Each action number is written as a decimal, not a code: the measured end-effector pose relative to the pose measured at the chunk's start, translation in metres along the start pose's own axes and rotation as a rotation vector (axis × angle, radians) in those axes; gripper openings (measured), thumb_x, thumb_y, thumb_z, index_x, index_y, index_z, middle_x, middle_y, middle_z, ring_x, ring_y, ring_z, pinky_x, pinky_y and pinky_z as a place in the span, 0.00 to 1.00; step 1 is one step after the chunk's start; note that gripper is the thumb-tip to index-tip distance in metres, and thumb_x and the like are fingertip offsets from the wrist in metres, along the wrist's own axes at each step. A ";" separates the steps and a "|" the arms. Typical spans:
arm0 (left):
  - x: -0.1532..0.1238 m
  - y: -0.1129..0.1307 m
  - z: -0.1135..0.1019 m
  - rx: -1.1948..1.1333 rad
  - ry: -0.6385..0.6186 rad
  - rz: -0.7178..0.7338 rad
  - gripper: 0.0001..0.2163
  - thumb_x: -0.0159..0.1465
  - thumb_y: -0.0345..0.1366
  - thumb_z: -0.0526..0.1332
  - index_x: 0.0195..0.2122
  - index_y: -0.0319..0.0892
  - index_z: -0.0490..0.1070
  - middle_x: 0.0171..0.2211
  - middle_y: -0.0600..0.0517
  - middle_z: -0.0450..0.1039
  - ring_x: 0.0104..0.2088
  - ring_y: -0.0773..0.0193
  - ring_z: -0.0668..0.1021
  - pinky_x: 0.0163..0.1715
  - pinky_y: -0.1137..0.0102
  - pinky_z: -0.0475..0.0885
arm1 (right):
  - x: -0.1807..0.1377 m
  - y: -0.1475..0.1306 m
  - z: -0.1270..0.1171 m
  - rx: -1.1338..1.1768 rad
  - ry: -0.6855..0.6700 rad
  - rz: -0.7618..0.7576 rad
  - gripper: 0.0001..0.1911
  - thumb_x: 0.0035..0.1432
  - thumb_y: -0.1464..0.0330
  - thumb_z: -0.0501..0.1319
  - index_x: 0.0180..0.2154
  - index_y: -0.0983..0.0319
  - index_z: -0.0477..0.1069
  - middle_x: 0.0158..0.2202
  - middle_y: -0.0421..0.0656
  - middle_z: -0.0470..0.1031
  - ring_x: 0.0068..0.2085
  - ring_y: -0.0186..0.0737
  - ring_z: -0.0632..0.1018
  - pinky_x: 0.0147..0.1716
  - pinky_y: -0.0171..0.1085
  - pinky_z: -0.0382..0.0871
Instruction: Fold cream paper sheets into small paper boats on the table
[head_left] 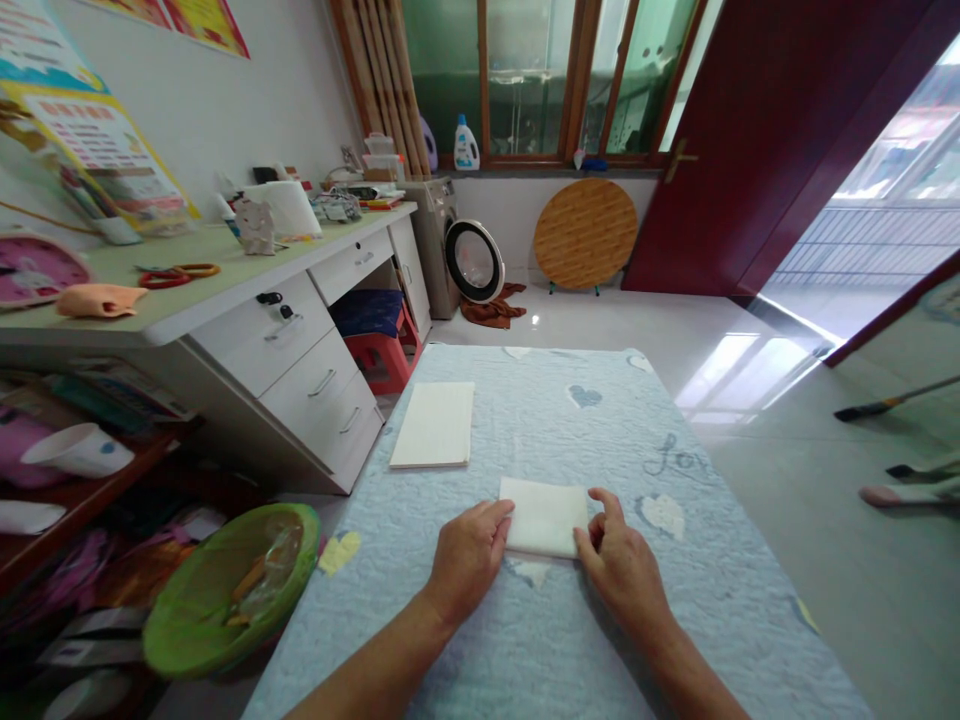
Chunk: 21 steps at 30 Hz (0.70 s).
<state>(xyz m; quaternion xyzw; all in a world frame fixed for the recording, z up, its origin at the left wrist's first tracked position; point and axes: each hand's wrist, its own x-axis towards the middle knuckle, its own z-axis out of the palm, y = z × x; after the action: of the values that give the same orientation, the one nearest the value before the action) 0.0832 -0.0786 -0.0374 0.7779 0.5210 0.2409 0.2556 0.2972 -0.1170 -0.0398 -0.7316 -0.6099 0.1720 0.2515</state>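
A small folded white cloth [544, 512] lies on the light blue quilted table cover [675, 600] in front of me. My left hand [466, 557] rests on the cloth's left edge, its fingers curled and pressing down. On the cloth's right edge sits my right hand [619, 560], thumb and fingers pinched at the near right corner. A larger flat stack of white cloths [434, 424] lies farther back on the left of the table, apart from both hands.
A green bin [225, 590] with scraps stands left of the table. A white desk [247, 300] with drawers lines the left wall, red stools under it. Behind are a washing machine [457, 245], a round wooden tabletop [585, 232] and a dark red door.
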 end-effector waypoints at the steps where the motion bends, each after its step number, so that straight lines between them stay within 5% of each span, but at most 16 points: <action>1: 0.000 0.000 0.000 0.035 -0.011 0.000 0.13 0.69 0.34 0.54 0.49 0.46 0.75 0.41 0.47 0.79 0.41 0.56 0.79 0.42 0.67 0.69 | 0.000 -0.001 -0.001 -0.010 -0.005 0.000 0.24 0.59 0.63 0.50 0.55 0.64 0.59 0.25 0.38 0.73 0.27 0.43 0.76 0.28 0.38 0.62; 21: 0.003 0.008 0.002 0.338 -0.060 -0.022 0.12 0.72 0.34 0.51 0.49 0.48 0.72 0.36 0.53 0.77 0.36 0.62 0.80 0.35 0.71 0.71 | -0.002 -0.001 -0.001 -0.068 -0.040 0.012 0.21 0.59 0.63 0.48 0.52 0.63 0.62 0.27 0.39 0.73 0.28 0.43 0.77 0.29 0.37 0.62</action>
<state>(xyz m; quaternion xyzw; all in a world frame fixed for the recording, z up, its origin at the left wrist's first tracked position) 0.0904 -0.0789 -0.0332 0.8110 0.5547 0.1239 0.1389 0.2968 -0.1186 -0.0389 -0.7398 -0.6158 0.1672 0.2134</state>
